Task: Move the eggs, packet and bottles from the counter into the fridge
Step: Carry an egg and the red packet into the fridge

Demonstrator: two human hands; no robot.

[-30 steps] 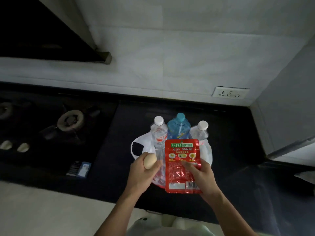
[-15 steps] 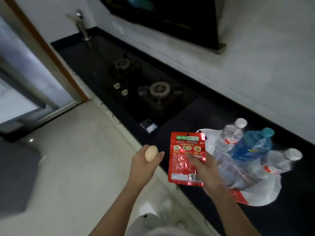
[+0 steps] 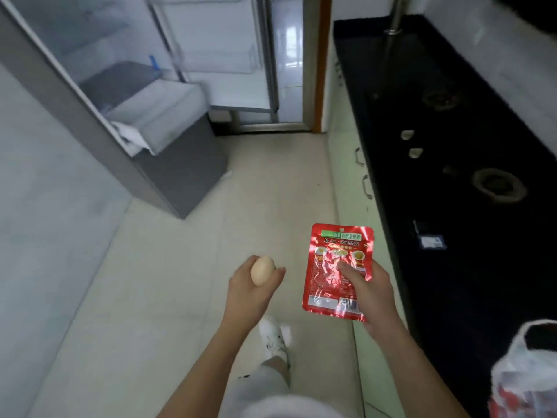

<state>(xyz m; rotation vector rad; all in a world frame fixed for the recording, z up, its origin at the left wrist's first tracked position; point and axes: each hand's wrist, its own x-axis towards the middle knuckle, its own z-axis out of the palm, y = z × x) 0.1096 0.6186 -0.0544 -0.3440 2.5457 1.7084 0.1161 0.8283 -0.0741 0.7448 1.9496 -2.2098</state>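
Observation:
My left hand (image 3: 247,294) grips a pale brown egg (image 3: 262,270) over the tiled floor. My right hand (image 3: 369,292) holds a shiny red packet (image 3: 334,267) upright, thumb on its front, close to the counter's edge. The fridge (image 3: 168,95) stands ahead to the left with its door (image 3: 217,52) swung open, white shelves and a drawer showing inside. The white plastic bag (image 3: 524,375) lies on the black counter (image 3: 470,236) at the lower right; the bottles are out of view.
A gas hob with burners (image 3: 497,185) and knobs sits in the counter on the right. A tap (image 3: 393,28) stands at the counter's far end. A doorway with a wooden frame (image 3: 319,70) lies straight ahead. My shoe (image 3: 274,339) is on the floor below.
The view has swung left from the counter toward the open fridge. Both hands came away from the bag, still holding the egg and packet. The bottles have left the frame.

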